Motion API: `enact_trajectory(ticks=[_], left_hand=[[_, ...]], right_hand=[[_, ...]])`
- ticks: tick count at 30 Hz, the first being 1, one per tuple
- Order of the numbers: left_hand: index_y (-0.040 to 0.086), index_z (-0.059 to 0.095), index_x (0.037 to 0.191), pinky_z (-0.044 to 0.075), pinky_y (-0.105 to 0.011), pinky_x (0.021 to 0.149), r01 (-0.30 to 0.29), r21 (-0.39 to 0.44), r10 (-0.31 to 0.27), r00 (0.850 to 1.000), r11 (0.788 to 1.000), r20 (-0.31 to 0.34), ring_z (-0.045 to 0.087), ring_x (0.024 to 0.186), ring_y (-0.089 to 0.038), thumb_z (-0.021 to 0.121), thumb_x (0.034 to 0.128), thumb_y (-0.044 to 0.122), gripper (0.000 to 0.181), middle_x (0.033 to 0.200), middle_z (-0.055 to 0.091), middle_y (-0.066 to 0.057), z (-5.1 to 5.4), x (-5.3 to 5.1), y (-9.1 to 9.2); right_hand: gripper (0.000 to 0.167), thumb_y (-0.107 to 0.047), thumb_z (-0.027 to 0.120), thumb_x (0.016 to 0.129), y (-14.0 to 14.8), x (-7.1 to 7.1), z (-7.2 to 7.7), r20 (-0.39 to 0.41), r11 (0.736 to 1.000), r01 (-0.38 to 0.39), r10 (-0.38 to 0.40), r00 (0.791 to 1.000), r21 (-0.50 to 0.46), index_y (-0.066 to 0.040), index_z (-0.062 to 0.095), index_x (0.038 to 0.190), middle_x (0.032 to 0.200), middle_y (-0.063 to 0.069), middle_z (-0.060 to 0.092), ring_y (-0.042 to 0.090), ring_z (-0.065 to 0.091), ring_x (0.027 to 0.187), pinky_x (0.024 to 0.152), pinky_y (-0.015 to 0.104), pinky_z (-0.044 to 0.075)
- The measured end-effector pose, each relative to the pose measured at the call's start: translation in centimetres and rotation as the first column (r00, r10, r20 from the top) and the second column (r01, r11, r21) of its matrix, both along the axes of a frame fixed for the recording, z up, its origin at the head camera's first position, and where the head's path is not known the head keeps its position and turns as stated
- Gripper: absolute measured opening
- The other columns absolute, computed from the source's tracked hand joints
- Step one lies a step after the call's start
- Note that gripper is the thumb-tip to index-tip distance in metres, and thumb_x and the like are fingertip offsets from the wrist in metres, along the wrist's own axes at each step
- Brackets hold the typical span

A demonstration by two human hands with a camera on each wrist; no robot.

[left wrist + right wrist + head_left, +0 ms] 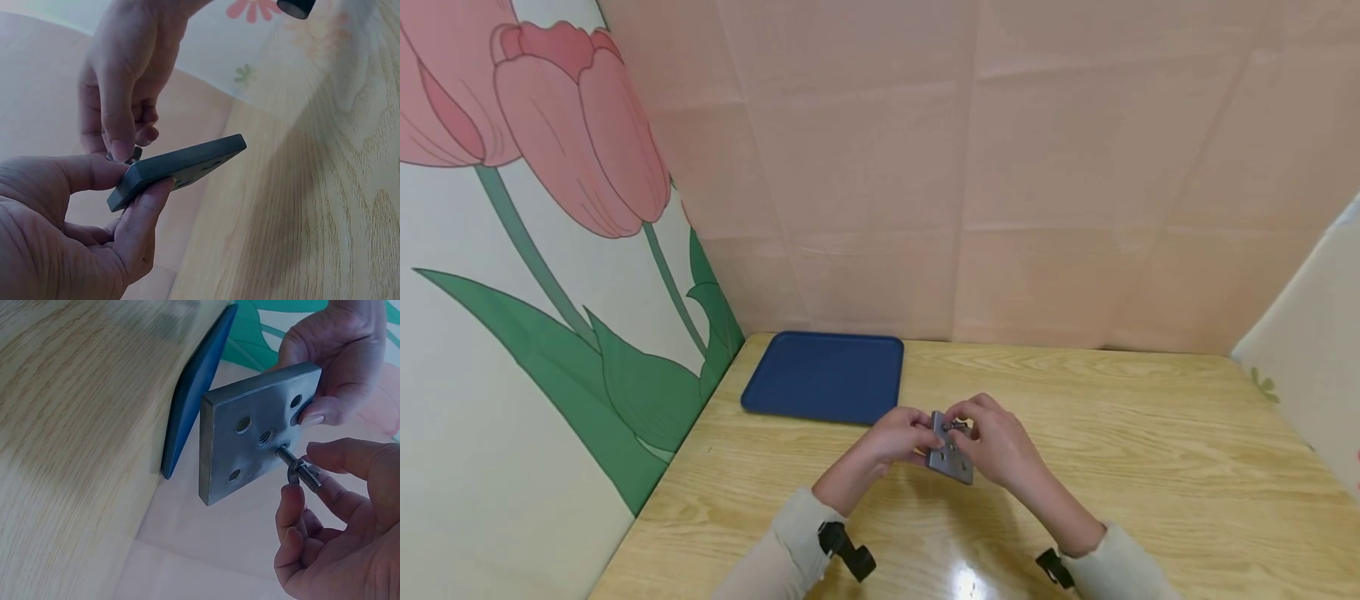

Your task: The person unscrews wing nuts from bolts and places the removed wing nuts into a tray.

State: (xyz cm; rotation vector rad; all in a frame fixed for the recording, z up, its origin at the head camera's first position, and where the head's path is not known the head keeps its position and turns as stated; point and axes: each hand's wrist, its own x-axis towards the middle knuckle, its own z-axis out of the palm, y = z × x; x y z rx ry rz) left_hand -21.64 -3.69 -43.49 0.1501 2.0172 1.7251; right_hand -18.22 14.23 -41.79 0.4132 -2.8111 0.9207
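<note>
A grey square metal plate [250, 456] with several holes is held up above the table, tilted. My left hand [897, 435] grips it along one edge, thumb on one face and fingers on the other. Out of one corner hole sticks a threaded bolt [310, 480], with what looks like a wing nut [295, 469] partway along it. My right hand [997, 442] has thumb and fingertips around this nut, pinching it. Fingers partly cover the nut, and the bolt's far end is hidden behind the plate in the right wrist view.
A dark blue tray [827, 375] lies at the back left of the wooden table [1150, 450]. Behind the table hangs a pinkish cloth [1037, 208]; a tulip-printed sheet [550, 333] stands along the left side. A pale sheet borders the right.
</note>
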Motion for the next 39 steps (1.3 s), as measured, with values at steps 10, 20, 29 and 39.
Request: enact_trajectory(ticks=[10,20,29,39], left_hand=[[-0.003,0.066,0.107,0.062,-0.04,0.077,0.009,-0.018,-0.009,1.0,1.0,0.003,0.068,0.081,-0.02,0.071,0.0891,0.003,0.02,0.094,0.069,-0.01,-0.1,0.15,0.03],[-0.005,0.065,0.111,0.062,-0.04,0.077,0.016,-0.007,-0.016,1.0,1.0,-0.007,0.069,0.083,-0.021,0.07,0.0895,0.003,0.023,0.096,0.07,-0.011,-0.11,0.2,0.03],[-0.006,0.065,0.112,0.062,-0.04,0.077,0.013,0.004,-0.013,1.0,1.0,-0.008,0.07,0.088,-0.022,0.07,0.0899,0.002,0.024,0.098,0.07,-0.012,0.01,0.24,0.0],[-0.006,0.066,0.11,0.062,-0.04,0.077,0.003,0.009,-0.003,1.0,1.0,-0.002,0.07,0.088,-0.022,0.069,0.0903,0.001,0.021,0.099,0.07,-0.013,-0.04,0.1,0.14]], right_hand=[[0.014,-0.022,0.069,0.098,0.04,-0.3,-0.23,-0.046,0.999,0.017,-0.019,0.999,-0.033,-0.012,0.074,0.106,0.107,0.01,0.065,0.011,0.049,0.067,0.054,0.026,0.042],[0.011,-0.019,0.072,0.094,0.32,-0.18,-0.16,-0.026,1.0,0.025,-0.025,0.999,-0.014,-0.013,0.073,0.103,0.106,0.008,0.065,0.012,0.049,0.07,0.056,0.026,0.042],[0.017,-0.016,0.075,0.09,0.65,-0.17,-0.22,-0.006,1.0,0.026,-0.026,1.0,-0.015,-0.012,0.073,0.107,0.106,0.007,0.064,0.013,0.05,0.071,0.055,0.025,0.041],[0.021,-0.007,0.075,0.089,0.46,-0.15,-0.09,0.011,1.0,0.005,-0.005,1.0,-0.01,-0.014,0.072,0.109,0.107,0.005,0.063,0.012,0.052,0.075,0.058,0.026,0.043]])
